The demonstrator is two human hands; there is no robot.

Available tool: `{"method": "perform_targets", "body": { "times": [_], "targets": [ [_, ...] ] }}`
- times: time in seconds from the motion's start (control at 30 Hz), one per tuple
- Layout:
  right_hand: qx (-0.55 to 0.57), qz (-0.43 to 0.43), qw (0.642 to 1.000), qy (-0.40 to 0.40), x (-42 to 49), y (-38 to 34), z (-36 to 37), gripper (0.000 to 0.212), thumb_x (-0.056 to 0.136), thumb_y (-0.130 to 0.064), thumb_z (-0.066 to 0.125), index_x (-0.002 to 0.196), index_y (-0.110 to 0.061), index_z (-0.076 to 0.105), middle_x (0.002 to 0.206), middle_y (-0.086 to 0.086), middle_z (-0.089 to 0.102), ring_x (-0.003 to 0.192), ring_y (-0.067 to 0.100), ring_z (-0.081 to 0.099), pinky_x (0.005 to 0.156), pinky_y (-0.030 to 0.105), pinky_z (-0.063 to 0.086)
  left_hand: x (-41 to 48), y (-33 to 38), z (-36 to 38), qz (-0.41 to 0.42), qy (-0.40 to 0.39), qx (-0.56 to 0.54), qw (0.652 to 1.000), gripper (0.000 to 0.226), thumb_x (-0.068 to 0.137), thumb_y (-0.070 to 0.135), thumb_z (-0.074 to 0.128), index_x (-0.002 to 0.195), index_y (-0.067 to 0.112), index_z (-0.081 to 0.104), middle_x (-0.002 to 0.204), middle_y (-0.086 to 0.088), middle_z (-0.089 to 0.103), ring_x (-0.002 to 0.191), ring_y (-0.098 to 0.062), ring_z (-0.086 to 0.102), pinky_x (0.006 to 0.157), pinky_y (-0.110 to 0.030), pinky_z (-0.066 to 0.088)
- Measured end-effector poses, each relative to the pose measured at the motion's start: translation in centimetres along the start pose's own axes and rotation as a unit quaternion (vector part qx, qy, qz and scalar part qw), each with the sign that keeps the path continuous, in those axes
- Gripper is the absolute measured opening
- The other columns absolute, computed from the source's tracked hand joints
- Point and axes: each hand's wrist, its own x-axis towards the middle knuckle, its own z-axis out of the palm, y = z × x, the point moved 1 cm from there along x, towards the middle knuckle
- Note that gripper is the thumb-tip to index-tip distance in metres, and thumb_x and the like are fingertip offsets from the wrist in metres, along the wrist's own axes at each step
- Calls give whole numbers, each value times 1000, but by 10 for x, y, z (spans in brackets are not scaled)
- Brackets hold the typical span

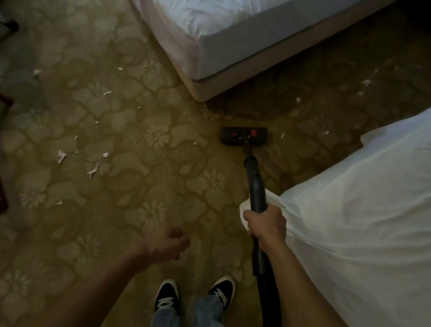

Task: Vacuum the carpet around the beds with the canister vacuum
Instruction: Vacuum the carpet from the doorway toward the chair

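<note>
Right hand (265, 223) grips the wand (257, 187); left hand (166, 243) hangs loose, empty. Head (244, 135) sits on carpet (117, 198) at 12 o'clock. The sheet (370, 218) at 3 o'clock brushes the wand and may snag.

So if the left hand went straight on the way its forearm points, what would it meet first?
Probably the black plastic vacuum wand, just ahead of the right hand; the left hand hangs open over beige patterned carpet, though depth is unclear.
</note>
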Motion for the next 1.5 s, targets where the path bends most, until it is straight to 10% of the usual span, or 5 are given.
{"method": "perform_targets", "body": {
  "times": [0.5,0.8,1.23,1.5],
  "targets": [
    [-84,-66,989,-99,-35,-29,72,40,84,-26,73,120,-11,63,96,8,70,80,24,73,67,37,64,-13,-36,-14,-4,2,-32,999,23,103,21,53,111,4,67,102,-9,65,88,-17,63,59,-17,48],
    [-86,-73,986,-122,-56,-31,117,39,91,-12,69,128,-5,59,101,12,65,67,13,58,36,12,38,-27,-90,-42,-14,30,-45,998,23,101,23,56,109,7,70,100,-10,70,85,-17,66,72,-29,53],
    [-114,-44,992,-44,-66,-16,121,34,86,-22,72,116,-9,61,91,10,69,74,22,70,58,30,53,-36,-139,-48,11,-1,-38,999,20,99,22,58,102,7,71,91,-10,68,83,-21,64,86,-47,58],
    [-77,-24,996,-46,-108,33,136,27,81,-23,75,104,-16,62,90,7,69,76,24,72,70,40,66,-42,-142,-41,17,-28,18,999,22,102,26,54,108,10,68,103,-10,68,89,-18,65,73,-28,52]
  ]
}}
